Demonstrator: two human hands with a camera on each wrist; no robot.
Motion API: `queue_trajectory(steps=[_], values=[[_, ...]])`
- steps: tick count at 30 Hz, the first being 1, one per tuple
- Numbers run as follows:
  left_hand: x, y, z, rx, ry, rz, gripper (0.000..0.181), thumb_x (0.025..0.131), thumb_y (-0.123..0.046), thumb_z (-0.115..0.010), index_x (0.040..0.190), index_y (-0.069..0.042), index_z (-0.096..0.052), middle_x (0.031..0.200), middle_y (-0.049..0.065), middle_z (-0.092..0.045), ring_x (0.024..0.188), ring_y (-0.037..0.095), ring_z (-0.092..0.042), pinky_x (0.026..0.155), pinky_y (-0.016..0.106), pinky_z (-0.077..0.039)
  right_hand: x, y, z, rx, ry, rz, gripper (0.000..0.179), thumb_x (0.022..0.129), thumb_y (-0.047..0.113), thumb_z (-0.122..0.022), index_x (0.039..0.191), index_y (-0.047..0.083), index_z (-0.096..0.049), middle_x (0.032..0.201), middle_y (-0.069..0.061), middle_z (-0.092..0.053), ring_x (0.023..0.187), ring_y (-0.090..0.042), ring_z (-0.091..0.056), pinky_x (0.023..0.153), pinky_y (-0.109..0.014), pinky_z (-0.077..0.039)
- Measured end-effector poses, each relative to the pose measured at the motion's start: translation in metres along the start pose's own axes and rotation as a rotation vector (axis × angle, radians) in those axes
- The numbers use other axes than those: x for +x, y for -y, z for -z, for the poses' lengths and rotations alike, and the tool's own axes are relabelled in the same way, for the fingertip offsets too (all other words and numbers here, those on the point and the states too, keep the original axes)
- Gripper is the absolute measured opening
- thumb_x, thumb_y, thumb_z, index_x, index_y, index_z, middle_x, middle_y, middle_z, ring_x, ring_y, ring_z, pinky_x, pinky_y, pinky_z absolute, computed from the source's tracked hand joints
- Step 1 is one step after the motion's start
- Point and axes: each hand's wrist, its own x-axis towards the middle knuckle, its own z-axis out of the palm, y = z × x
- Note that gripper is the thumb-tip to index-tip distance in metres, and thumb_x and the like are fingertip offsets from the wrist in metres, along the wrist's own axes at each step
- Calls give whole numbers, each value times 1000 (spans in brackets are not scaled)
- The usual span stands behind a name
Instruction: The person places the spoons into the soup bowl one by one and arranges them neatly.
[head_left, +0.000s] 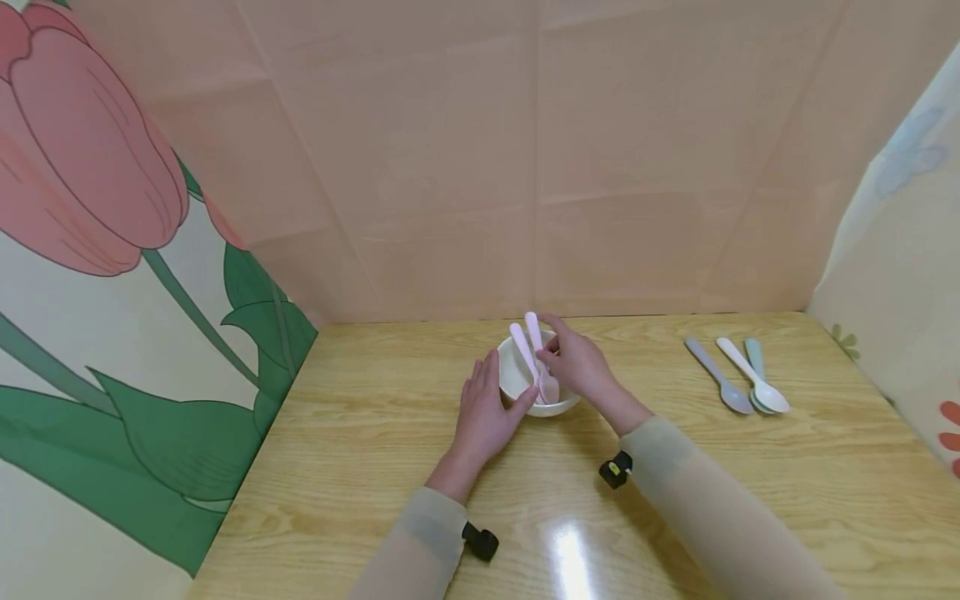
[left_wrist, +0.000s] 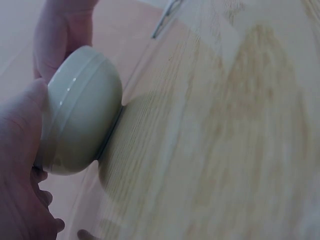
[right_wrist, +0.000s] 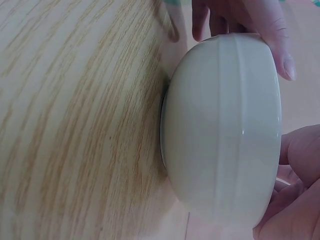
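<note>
A white bowl (head_left: 555, 409) stands on the wooden table, two pink spoons inside it with their handles leaning over the far rim. My left hand (head_left: 483, 414) grips the bowl from the left, fingers along its side and thumb at the near rim. Over the right rim reaches my right hand (head_left: 583, 360), its thumb and fingers pinching the right-hand pink spoon (head_left: 533, 327). Closer to the left thumb lies the other pink spoon (head_left: 521, 342). In the right wrist view, the bowl's side (right_wrist: 225, 125) hides the spoons, and curled right fingers (right_wrist: 300, 200) show at its rim.
To the right on the table (head_left: 337, 467) lie a grey spoon (head_left: 708, 362), a white spoon (head_left: 742, 360) and a green spoon (head_left: 754, 354), the white one crossing over the green one. A pink backdrop (head_left: 450, 167) rises behind the table's far edge.
</note>
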Motion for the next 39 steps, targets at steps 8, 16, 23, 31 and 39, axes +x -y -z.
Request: queue_trajectory(steps=[8,16,23,31,39], values=[[0,0,0,0,2,5,107,106,-76,-51,177,-4,-16,180,22,-25,168,40,-17,133,63,-17,1,0,-2,-54,12,7,70,109,10,-71,170,12,-39,105,-14,-77,81,-23,-72,72,-40,-59],[-2,-1,1,-12,-2,7,106,106,-76,-51,177,-6,-16,180,20,-25,168,41,-17,133,64,-17,2,2,-2,-126,12,16,67,106,8,-72,167,7,-43,105,-17,-78,86,-28,-73,75,-44,-61],[-1,-2,2,-15,3,17,105,107,-74,-52,177,-6,-16,180,21,-25,168,41,-17,133,64,-17,3,1,-3,-116,16,16,65,106,8,-73,165,7,-46,104,-16,-78,87,-28,-73,78,-45,-60],[-1,-2,2,-11,4,19,105,106,-73,-54,177,-6,-16,181,20,-24,168,40,-16,133,63,-17,2,1,-3,-105,15,-3,64,106,9,-73,165,7,-47,109,-16,-78,90,-29,-73,81,-46,-60],[-1,-1,2,-10,4,17,104,107,-74,-53,177,-6,-16,180,21,-25,168,39,-16,133,63,-17,2,-1,-2,-74,-7,23,62,106,8,-73,163,4,-49,109,-17,-78,85,-26,-74,81,-47,-59]])
